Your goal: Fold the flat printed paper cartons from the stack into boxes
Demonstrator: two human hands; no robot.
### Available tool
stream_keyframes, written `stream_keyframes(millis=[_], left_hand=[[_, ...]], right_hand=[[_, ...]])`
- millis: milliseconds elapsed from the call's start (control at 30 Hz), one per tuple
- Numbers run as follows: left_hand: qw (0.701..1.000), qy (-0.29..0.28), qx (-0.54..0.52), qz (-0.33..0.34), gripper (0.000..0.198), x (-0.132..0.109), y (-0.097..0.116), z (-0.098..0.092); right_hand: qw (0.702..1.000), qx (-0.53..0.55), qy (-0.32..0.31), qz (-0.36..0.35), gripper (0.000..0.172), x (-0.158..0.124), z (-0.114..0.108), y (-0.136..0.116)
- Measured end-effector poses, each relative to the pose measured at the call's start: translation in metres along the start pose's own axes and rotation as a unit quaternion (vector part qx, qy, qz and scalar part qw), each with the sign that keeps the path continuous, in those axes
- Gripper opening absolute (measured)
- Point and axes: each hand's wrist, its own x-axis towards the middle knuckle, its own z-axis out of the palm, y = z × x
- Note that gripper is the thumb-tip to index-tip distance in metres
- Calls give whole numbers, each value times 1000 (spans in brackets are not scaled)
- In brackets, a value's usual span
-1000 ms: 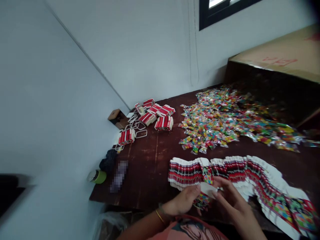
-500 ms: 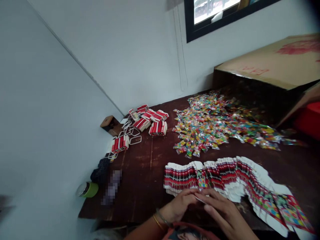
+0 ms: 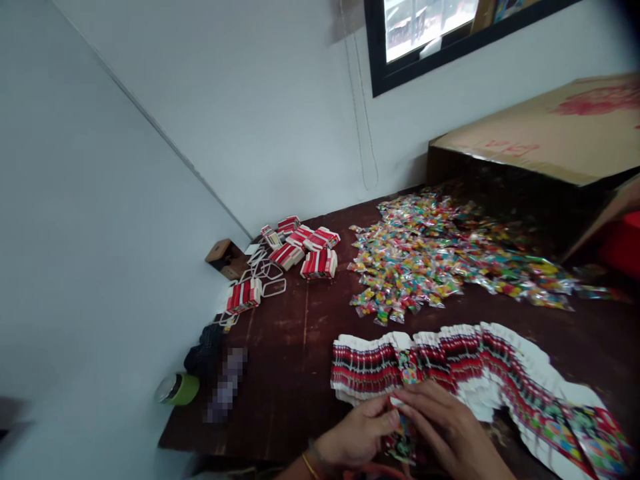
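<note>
"While the left hand pinches 1 printed carton, what does the right hand do?"

"It grips the same carton by its white upper end, so 2 hands share 1 piece, at the near edge of the desk."

"How many things lie beyond?"

"Flat cartons form 1 long fanned row, overlapping too tightly to count. Behind it spread candy packets, also beyond counting. Farther left I make out 7 red-and-white bundles, then 1 small brown box and 1 green container."

"What differs from 0.5 seconds ago?"

"Then the hands hid all of the carton but a thin white edge; now its coloured panel shows beneath them. The row and packets lie as they did."

"And the surface, the room?"

"Dark brown wood with pale scuffs, set against a pale wall with 1 dark-framed window. 1 large cardboard box sits at the right, behind the packets."
</note>
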Motion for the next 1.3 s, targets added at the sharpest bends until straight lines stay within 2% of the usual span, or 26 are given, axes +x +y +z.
stream_keyframes(millis=[100,233,367,433,500,567,700,867,1033,1200,1300], left_hand=[[1000,3,-17,-17,52,2,-1,9],[998,16,32,-55,60,5,0,15],[998,-7,46,-34,56,6,11,14],[994,-25,102,-29,50,6,19,13],[983,-23,182,-28,44,5,25,12],[974,-16,220,-42,44,4,30,10],[980,-37,182,-76,49,-1,37,6],[984,-58,160,-60,48,-2,43,10],[992,-4,101,-71,61,2,33,9],[995,-16,72,-69,56,9,22,23],[996,-26,76,-50,54,16,21,33]], right_hand=[[1000,-5,15,8,25,-2,-1,5],[998,10,27,60,25,-2,-8,8],[999,14,45,27,23,-5,-12,3],[998,23,43,34,23,-6,-13,1],[998,22,39,52,24,-6,-15,1],[998,8,38,53,24,-5,-15,2],[999,1,17,33,23,-5,-12,1],[994,60,9,93,27,0,-14,4],[993,68,12,95,26,2,-16,5],[994,61,5,92,26,0,-36,-8],[997,37,36,62,25,-2,-50,-18]])
